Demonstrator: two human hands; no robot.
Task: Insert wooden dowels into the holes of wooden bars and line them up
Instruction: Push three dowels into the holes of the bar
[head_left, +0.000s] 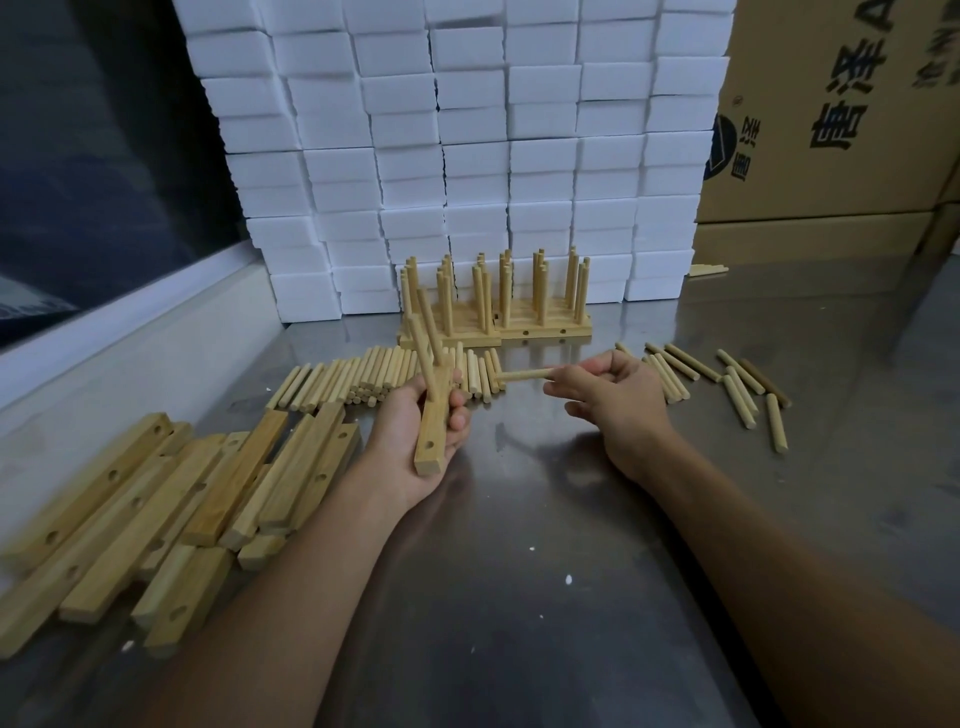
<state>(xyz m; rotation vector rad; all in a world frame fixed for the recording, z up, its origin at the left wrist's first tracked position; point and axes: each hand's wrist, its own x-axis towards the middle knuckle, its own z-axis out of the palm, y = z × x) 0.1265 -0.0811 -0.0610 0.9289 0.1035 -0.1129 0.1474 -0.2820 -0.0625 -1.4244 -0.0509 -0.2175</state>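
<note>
Gripping a bar lengthwise away — dowel lying crosswise.

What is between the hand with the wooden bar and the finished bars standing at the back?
In the head view, a row of loose dowels lies on the metal table between the left hand and the finished bars.

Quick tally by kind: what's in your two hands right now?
Wooden bar, in left hand: 1
Dowels standing in that bar: 2
Loose dowel, in right hand: 1
Total: 4
</note>
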